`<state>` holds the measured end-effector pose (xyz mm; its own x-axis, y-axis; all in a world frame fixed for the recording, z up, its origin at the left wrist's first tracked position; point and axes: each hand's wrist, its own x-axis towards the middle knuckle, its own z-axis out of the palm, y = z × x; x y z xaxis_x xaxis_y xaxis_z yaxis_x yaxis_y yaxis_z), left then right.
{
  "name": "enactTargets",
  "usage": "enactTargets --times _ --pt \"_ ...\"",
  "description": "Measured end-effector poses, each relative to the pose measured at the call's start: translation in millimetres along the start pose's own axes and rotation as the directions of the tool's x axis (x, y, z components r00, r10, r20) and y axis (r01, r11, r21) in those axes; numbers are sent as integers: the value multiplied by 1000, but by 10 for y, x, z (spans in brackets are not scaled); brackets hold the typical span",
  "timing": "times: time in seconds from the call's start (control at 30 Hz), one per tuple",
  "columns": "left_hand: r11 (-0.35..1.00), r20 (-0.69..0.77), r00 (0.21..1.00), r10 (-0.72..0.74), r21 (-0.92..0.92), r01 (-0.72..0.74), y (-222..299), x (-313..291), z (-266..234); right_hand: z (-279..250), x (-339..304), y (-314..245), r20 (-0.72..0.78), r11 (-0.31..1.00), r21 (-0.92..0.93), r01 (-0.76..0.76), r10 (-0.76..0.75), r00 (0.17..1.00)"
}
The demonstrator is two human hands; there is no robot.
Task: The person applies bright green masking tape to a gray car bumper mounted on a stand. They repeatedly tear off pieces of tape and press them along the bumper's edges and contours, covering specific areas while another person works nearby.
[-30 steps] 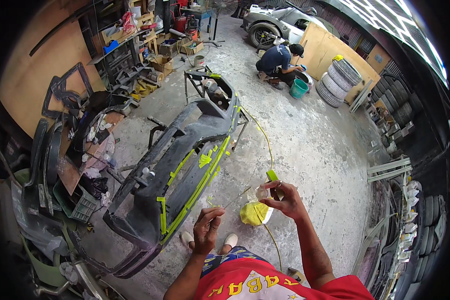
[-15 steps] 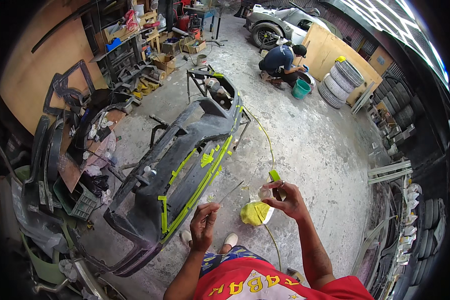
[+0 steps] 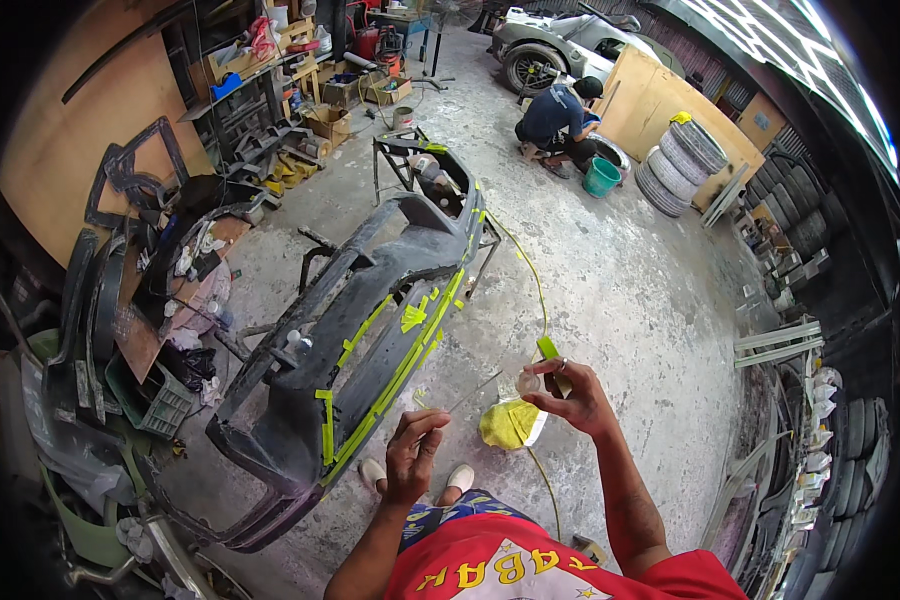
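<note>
Left hand [image 3: 416, 450]: the fingers are closed, pinching the near end of a thin stick [image 3: 477, 390]; the stick goes out from the fingertips, slanting upward to the right
Right hand [image 3: 576, 402]: the thumb and fingers are closed on a small clear round piece [image 3: 528, 383], which sits at the fingertips, on the side toward the left hand
Bright green piece [image 3: 547, 348]: it shows just above the right fingers and seems to be in this same hand, its lower part hidden
Stick tip: near the clear piece, with a gap between them
Change from half a second ago: the stick was steeper, and now it leans lower, its tip closer to the right hand; the crouching person [image 3: 555, 115] has shifted the head and arms, while the black bumper [image 3: 255, 435] is in the same place
Yellow cloth [image 3: 506, 425]: on the floor [image 3: 650, 330], seen beyond the two hands
</note>
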<state>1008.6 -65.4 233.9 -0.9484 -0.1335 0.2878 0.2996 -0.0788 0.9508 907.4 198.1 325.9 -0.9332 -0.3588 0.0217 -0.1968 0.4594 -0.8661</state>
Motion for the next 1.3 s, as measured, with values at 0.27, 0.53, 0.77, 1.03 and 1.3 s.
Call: enactTargets --times 0.27,0.53,0.77,1.03,1.3 --pt "1000 -36 999 3 -7 -3 9 -1 -47 8 -49 31 1 999 29 -23 23 1000" --pt "1000 -77 997 -14 19 15 136 37 -5 90 -94 86 -37 998 35 -54 56 998" --pt "998 -185 982 -49 21 54 191 64 174 348 -236 115 -126 995 60 -81 88 988" --pt "946 -54 986 160 295 -137 347 96 231 438 -259 97 -163 1000 -6 -15 13 987" --pt "845 84 936 341 408 -345 485 94 232 439 -264 94 -176 997 -50 -54 45 983"
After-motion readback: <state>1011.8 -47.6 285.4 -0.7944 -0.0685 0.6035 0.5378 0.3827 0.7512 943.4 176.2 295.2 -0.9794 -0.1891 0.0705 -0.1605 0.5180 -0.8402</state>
